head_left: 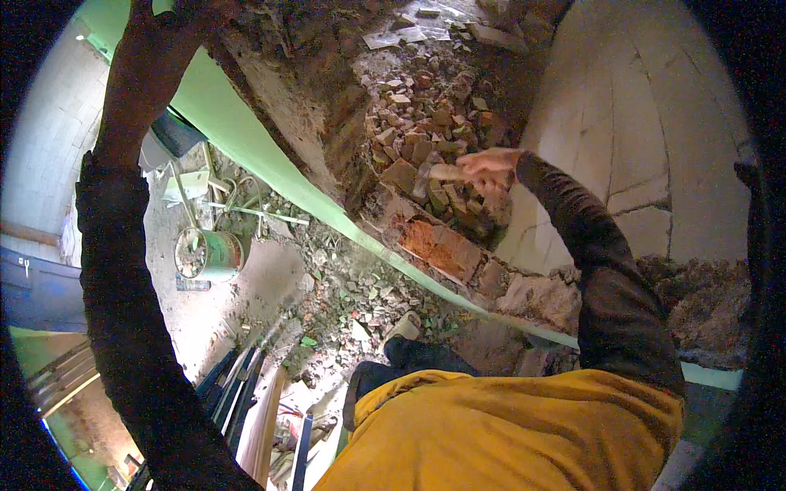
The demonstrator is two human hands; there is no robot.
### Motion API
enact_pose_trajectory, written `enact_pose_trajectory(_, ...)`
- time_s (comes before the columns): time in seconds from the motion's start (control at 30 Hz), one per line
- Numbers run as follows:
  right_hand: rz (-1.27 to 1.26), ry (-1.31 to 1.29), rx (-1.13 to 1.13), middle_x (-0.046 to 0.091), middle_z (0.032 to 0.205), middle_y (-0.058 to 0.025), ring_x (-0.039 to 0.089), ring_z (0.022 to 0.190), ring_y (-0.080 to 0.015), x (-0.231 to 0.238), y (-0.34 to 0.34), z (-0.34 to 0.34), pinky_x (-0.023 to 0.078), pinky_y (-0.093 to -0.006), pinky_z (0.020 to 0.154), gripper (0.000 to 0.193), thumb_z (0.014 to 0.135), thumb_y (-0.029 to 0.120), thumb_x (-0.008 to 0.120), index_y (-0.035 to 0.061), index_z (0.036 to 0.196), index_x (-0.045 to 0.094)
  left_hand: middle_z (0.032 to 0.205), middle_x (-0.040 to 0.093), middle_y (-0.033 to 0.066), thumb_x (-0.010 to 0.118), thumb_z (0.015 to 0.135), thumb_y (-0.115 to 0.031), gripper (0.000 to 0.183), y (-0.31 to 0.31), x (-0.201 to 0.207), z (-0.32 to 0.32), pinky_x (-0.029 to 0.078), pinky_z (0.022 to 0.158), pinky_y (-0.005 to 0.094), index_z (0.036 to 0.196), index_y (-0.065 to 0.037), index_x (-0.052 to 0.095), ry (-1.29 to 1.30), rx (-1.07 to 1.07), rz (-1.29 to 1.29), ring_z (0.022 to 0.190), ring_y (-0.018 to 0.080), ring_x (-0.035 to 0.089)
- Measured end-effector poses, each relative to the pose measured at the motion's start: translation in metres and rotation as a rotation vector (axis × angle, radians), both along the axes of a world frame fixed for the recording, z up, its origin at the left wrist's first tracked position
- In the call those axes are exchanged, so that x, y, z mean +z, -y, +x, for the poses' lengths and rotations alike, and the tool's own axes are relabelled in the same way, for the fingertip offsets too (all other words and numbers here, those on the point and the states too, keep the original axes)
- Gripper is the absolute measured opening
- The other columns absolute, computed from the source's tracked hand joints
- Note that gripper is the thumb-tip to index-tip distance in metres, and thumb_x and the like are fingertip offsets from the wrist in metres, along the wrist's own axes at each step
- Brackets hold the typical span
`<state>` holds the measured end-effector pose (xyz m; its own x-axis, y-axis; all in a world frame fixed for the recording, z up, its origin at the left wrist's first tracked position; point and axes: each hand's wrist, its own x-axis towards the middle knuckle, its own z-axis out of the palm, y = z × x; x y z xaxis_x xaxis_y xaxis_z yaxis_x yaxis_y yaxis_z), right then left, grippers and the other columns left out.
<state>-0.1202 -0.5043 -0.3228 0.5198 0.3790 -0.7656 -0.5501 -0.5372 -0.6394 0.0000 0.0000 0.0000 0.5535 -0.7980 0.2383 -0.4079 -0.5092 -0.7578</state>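
My right hand [489, 168] is closed round the short pale handle of a hammer [446, 172]. Its greyish head is by the broken brick edge of the wall opening, low over loose rubble [438, 123]. An exposed orange-red brick [438, 245] sits in the broken wall just nearer to me. High at the upper left, my left hand [168, 29] is against the dark, broken upper part of the wall, thumb apart from the fingers. Its fingertips are lost in shadow and at the picture's edge.
A green painted wall edge [327, 217] runs diagonally across. Beyond it at the right is a cracked pale slab surface [622, 139]. On the left floor stand a bucket [214, 255] and scattered debris [352, 303]. Long boards and strips [262, 417] lie at the lower left, near my shoe [404, 327].
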Motion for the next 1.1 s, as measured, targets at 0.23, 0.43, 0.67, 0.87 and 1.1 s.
enact_pose_trajectory(0.23, 0.629, 0.377, -0.609, 0.058, 0.083, -0.0102, 0.053, 0.059, -0.0242, -0.128, 0.098, 0.037, 0.052, -0.0433, 0.067, 0.045, 0.096, 0.045, 0.049, 0.0051, 0.116, 0.054, 0.113, 0.065, 0.0073, 0.044, 0.085, 0.004, 0.04, -0.013, -0.009, 0.024, -0.007, 0.117, 0.054, 0.121, -0.009, 0.057, 0.073, -0.202, -0.053, 0.108, 0.0196, 0.061)
enact_pose_trajectory(0.43, 0.325, 0.1, -0.158, 0.06, 0.074, -0.008, 0.052, 0.049, -0.0158, -0.038, -0.036, -0.014, 0.048, -0.0344, 0.049, 0.048, 0.096, 0.037, 0.048, 0.0091, 0.134, 0.04, 0.117, 0.064, 0.0068, 0.046, 0.084, 0.002, 0.041, -0.007, -0.005, 0.014, -0.007, 0.117, 0.0549, 0.123, -0.01, 0.056, 0.119, -0.334, -0.054, 0.111, 0.0182, 0.059)
enact_pose_trajectory(0.67, 0.172, 0.266, -0.39, 0.059, 0.073, -0.0054, 0.057, 0.056, -0.0128, -0.017, 0.005, 0.003, 0.048, -0.0315, 0.049, 0.044, 0.092, 0.033, 0.056, 0.0119, 0.129, 0.045, 0.098, 0.066, 0.0158, 0.062, 0.087, -0.015, 0.08, 0.023, 0.004, -0.038, 0.037, 0.085, 0.0364, 0.142, -0.012, 0.004, -0.569, -0.138, -0.989, 0.088, 0.0196, 0.064)
enact_pose_trajectory(0.87, 0.501, 0.426, -0.501, 0.054, 0.084, -0.008, 0.057, 0.074, -0.0163, -0.056, 0.003, 0.001, 0.05, -0.0386, 0.066, 0.051, 0.092, 0.025, 0.057, 0.0129, 0.136, 0.036, 0.087, 0.067, 0.0171, 0.068, 0.087, -0.018, 0.105, 0.036, 0.006, -0.052, 0.052, 0.073, 0.0303, 0.147, -0.011, -0.018, -0.713, -0.241, -1.316, 0.078, 0.0188, 0.065)
enact_pose_trajectory(1.1, 0.158, -0.15, -0.088, 0.051, 0.077, -0.0054, 0.05, 0.055, -0.0106, 0.006, -0.037, -0.012, 0.047, -0.0301, 0.047, 0.059, 0.093, 0.03, 0.053, 0.0198, 0.145, 0.026, 0.089, 0.068, 0.0179, 0.068, 0.088, -0.02, 0.105, 0.027, -0.002, -0.042, 0.052, 0.073, 0.0299, 0.147, -0.012, -0.018, -0.744, -0.26, -1.32, 0.078, 0.0189, 0.065)
